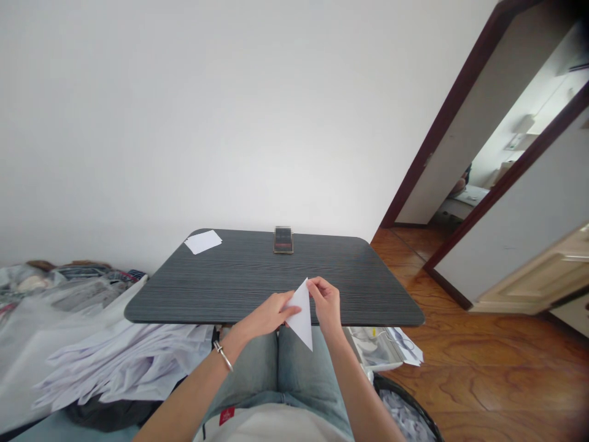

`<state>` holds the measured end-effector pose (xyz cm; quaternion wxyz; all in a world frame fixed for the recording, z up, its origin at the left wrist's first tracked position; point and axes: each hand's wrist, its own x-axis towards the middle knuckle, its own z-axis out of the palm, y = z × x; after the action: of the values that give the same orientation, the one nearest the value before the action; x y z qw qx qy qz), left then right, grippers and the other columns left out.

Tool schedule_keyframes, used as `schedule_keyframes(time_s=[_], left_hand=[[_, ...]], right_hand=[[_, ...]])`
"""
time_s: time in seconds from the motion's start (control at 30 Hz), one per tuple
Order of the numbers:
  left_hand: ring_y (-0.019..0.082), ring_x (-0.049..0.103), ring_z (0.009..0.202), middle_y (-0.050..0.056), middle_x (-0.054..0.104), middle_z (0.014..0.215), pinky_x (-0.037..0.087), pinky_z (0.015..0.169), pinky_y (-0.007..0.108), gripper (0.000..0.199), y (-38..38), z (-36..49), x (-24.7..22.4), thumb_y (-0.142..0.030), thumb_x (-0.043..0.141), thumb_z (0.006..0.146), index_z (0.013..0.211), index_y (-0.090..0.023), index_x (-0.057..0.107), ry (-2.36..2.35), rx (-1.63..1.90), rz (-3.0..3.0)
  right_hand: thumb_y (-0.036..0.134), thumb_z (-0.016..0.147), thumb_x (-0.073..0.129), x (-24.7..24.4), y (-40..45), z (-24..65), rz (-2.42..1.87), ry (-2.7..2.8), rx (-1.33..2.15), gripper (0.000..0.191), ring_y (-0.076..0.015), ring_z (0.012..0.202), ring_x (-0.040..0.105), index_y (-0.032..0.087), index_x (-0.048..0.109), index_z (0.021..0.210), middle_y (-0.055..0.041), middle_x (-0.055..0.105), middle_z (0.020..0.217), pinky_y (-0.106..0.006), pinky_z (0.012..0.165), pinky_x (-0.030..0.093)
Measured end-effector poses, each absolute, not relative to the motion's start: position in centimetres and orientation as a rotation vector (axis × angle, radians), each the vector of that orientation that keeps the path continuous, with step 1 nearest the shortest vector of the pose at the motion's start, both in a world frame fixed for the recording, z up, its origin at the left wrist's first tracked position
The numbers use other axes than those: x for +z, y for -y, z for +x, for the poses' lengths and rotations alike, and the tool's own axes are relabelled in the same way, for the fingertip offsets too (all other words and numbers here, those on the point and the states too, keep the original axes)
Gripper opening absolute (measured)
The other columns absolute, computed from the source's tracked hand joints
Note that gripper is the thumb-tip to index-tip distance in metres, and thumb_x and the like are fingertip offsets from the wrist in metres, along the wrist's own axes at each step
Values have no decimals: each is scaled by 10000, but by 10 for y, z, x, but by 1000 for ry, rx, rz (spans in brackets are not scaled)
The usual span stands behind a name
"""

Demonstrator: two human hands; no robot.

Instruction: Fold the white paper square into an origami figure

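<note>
A folded sheet of white paper (302,319), triangular in outline, is held up over the near edge of the dark table (239,276). My left hand (272,312) grips its left side, thumb lying across the front face and fingers behind. At the top corner, my right hand (326,299) pinches the paper between thumb and fingertips. The lower point of the triangle hangs down over my lap. A silver bracelet (223,355) circles my left wrist.
White paper sheets (203,241) lie at the table's far left corner. A phone (283,240) stands at the back middle. Clothes and plastic bags (124,362) are heaped at left. Below right are a white box (377,347) and a bin of paper scraps (405,414).
</note>
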<state>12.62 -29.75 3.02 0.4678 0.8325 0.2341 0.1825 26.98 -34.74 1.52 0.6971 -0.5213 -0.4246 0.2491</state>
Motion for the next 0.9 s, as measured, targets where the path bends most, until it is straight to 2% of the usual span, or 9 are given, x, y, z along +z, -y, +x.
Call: schedule_keyframes(time_s=[0.33,0.7,0.9], left_hand=[[140,496,579,33,600,730,383,525,233,289,297,127,31,-393,471,806,865,-127,568,-556,420,2029],[133,481,587,23,586,714,377,527,225,263,298,127,35,-365,485,799,863,-126,573,-544,396,2044],[129,471,583,16,571,691,374,518,223,275,297,125,33,-380,497,790,855,-123,573,-538,397,2003]], right_hand=[[280,762,544,14,347,266,-1075,876,590,161,-109,519,403,169,589,655,31,485,563,-228,502,313],[247,725,556,16,345,264,-1033,748,587,138,-99,509,385,171,568,611,43,457,548,-220,494,306],[284,717,591,16,345,275,-995,655,628,137,-87,510,421,170,600,643,26,516,617,-219,520,368]])
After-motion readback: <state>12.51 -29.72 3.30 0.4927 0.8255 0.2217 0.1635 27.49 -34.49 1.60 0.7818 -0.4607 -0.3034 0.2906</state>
